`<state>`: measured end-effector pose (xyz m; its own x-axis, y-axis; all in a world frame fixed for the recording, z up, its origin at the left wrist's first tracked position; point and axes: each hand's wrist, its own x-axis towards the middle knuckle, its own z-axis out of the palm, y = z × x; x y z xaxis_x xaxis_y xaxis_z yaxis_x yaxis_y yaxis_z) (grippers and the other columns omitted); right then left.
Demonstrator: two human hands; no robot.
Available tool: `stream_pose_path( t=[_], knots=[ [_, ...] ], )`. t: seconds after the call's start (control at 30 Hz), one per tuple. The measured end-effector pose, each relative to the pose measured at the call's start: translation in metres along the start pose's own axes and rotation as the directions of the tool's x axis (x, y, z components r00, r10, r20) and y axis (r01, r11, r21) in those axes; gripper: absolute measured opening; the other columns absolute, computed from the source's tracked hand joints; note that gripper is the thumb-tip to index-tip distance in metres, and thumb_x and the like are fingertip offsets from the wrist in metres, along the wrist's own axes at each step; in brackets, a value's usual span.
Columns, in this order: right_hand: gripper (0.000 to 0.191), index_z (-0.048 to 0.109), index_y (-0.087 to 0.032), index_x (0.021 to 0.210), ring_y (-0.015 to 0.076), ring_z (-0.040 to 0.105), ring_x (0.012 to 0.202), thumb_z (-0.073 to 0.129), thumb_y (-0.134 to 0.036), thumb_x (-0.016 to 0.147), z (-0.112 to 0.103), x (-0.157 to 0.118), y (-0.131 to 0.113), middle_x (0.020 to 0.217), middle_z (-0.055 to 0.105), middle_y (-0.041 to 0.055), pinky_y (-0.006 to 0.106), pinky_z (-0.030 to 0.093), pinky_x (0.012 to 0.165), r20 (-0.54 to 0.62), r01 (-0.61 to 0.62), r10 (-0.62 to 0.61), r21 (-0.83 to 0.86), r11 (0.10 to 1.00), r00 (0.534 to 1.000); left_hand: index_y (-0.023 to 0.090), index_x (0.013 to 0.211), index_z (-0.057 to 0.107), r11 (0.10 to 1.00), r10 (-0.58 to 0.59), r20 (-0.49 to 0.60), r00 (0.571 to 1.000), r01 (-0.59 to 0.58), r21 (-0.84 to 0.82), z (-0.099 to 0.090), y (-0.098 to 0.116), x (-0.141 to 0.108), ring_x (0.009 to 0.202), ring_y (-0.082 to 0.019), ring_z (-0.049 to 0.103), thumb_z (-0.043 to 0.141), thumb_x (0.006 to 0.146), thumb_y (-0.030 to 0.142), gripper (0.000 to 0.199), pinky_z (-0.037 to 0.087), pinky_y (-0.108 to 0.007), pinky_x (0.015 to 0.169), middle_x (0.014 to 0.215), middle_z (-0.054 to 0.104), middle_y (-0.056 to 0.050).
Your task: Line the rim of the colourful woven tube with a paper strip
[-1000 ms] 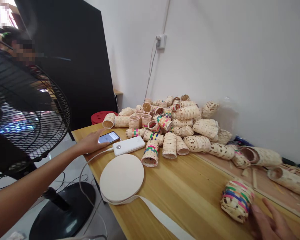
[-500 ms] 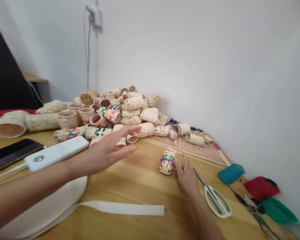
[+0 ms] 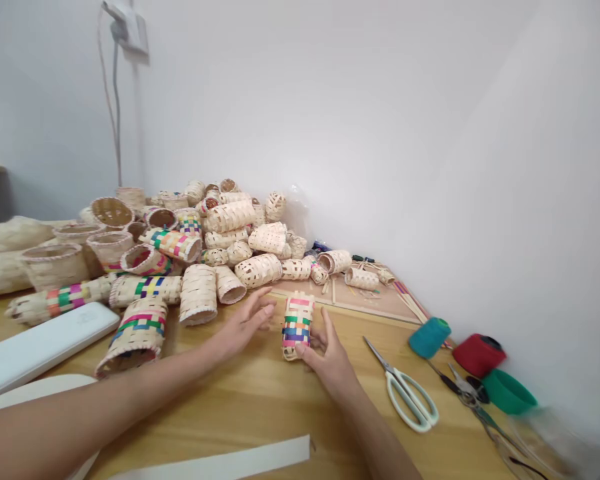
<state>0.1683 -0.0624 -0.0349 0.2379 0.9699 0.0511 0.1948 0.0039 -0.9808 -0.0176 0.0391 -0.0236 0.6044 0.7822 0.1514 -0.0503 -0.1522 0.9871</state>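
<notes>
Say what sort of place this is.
Probably a basket-weaving workspace: woven cylindrical baskets are heaped on a wooden table, the right hand holds a colour-banded basket, and scissors lie near what look like thread cones.

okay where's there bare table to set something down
Bare tabletop lies between your left forearm and the white strip; narrower patch between right hand and scissors. Crowded at the woven basket pile and around the thread cones.

L hand (image 3: 244,325) unclenched, fingers loosely extended twd R hand (image 3: 334,363), L forearm (image 3: 120,400) bare, slanting up diag. from lower L, R thumb bent inward, index raised, other fingers partly hidden, R forearm (image 3: 377,437) angled up-L, hands apart
</notes>
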Motion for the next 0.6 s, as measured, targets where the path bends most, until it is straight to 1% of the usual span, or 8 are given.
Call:
stream_pose_path(
  t=[0.1, 0.13, 0.2, 0.27, 0.33, 0.4, 0.5, 0.6],
  knots=[
    [0.115, 0.001, -0.024, 0.153, 0.0267, 0.057, 0.113, 0.079, -0.038, 0.069, 0.0051, -0.0038, -0.0030, 0.138, 0.051, 0.0135, 0.037, 0.053, 0.082, 0.065, 0.093, -0.101, 0.115, 0.989, 0.993, 0.020, 0.144, 0.024, 0.992, 0.071, 0.079, 0.994, -0.062, -0.110, -0.0022, 0.0003, 0.0041, 0.131, -0.029, 0.044, 0.059, 0.081, 0.058, 0.082, 0.044, -0.042, 0.102, 0.144, 0.042, -0.016],
    [0.114, 0.003, -0.026, 0.153, 0.0271, 0.057, 0.114, 0.079, -0.035, 0.069, 0.0058, -0.0052, -0.0042, 0.141, 0.049, 0.0124, 0.039, 0.054, 0.083, 0.087, 0.101, -0.112, 0.123, 0.987, 0.990, 0.021, 0.145, 0.025, 0.987, 0.103, 0.117, 0.988, -0.087, -0.136, -0.0022, -0.0010, 0.0053, 0.133, -0.030, 0.041, 0.064, 0.078, 0.057, 0.085, 0.042, -0.043, 0.105, 0.145, 0.042, -0.016],
    [0.108, 0.010, -0.029, 0.153, 0.0269, 0.060, 0.108, 0.079, -0.031, 0.070, 0.0058, -0.0072, -0.0058, 0.143, 0.047, 0.0107, 0.041, 0.054, 0.083, 0.109, 0.104, -0.117, 0.112, 0.988, 0.987, 0.022, 0.144, 0.030, 0.979, 0.154, 0.173, 0.973, -0.127, -0.157, -0.0016, -0.0031, 0.0061, 0.134, -0.031, 0.040, 0.070, 0.074, 0.055, 0.087, 0.040, -0.045, 0.106, 0.146, 0.042, -0.015],
    [0.101, 0.016, -0.029, 0.152, 0.0252, 0.064, 0.099, 0.078, -0.029, 0.071, 0.0050, -0.0077, -0.0057, 0.142, 0.047, 0.0104, 0.042, 0.054, 0.085, 0.124, 0.110, -0.119, 0.077, 0.991, 0.985, 0.022, 0.140, 0.039, 0.980, 0.177, 0.204, 0.963, -0.153, -0.127, -0.0006, -0.0026, 0.0046, 0.129, -0.032, 0.046, 0.072, 0.073, 0.052, 0.080, 0.042, -0.047, 0.104, 0.143, 0.047, -0.014],
    [0.098, 0.019, -0.028, 0.151, 0.0240, 0.067, 0.093, 0.076, -0.027, 0.072, 0.0042, -0.0072, -0.0048, 0.142, 0.048, 0.0110, 0.044, 0.054, 0.086, 0.145, 0.115, -0.121, 0.048, 0.992, 0.982, 0.021, 0.135, 0.048, 0.980, 0.197, 0.205, 0.959, -0.186, -0.069, 0.0001, -0.0002, 0.0023, 0.123, -0.032, 0.051, 0.071, 0.075, 0.049, 0.070, 0.044, -0.047, 0.102, 0.137, 0.053, -0.014],
    [0.095, 0.020, -0.028, 0.150, 0.0250, 0.065, 0.100, 0.075, -0.026, 0.073, 0.0040, -0.0067, -0.0042, 0.143, 0.047, 0.0103, 0.045, 0.052, 0.091, 0.176, 0.134, -0.139, 0.039, 0.990, 0.975, 0.021, 0.132, 0.052, 0.975, 0.220, 0.198, 0.955, -0.221, -0.019, 0.0003, 0.0016, 0.0004, 0.120, -0.031, 0.053, 0.070, 0.076, 0.047, 0.064, 0.045, -0.046, 0.101, 0.135, 0.055, -0.012],
    [0.093, 0.024, -0.029, 0.148, 0.0261, 0.055, 0.121, 0.076, -0.024, 0.072, 0.0049, -0.0075, -0.0054, 0.145, 0.045, 0.0075, 0.044, 0.044, 0.102, 0.191, 0.199, -0.200, 0.026, 0.980, 0.961, 0.022, 0.134, 0.049, 0.971, 0.224, 0.191, 0.956, -0.236, 0.044, 0.0003, 0.0004, -0.0010, 0.118, -0.031, 0.055, 0.070, 0.076, 0.044, 0.065, 0.046, -0.045, 0.100, 0.136, 0.054, -0.012],
    [0.087, 0.033, -0.028, 0.144, 0.0254, 0.050, 0.126, 0.079, -0.023, 0.069, 0.0062, -0.0096, -0.0083, 0.139, 0.052, 0.0066, 0.043, 0.040, 0.105, 0.179, 0.230, -0.226, -0.002, 0.973, 0.958, 0.025, 0.134, 0.048, 0.969, 0.201, 0.188, 0.961, -0.224, 0.108, 0.0016, -0.0028, -0.0026, 0.112, -0.029, 0.058, 0.072, 0.074, 0.042, 0.067, 0.048, -0.044, 0.099, 0.137, 0.054, -0.010]
  ],
)
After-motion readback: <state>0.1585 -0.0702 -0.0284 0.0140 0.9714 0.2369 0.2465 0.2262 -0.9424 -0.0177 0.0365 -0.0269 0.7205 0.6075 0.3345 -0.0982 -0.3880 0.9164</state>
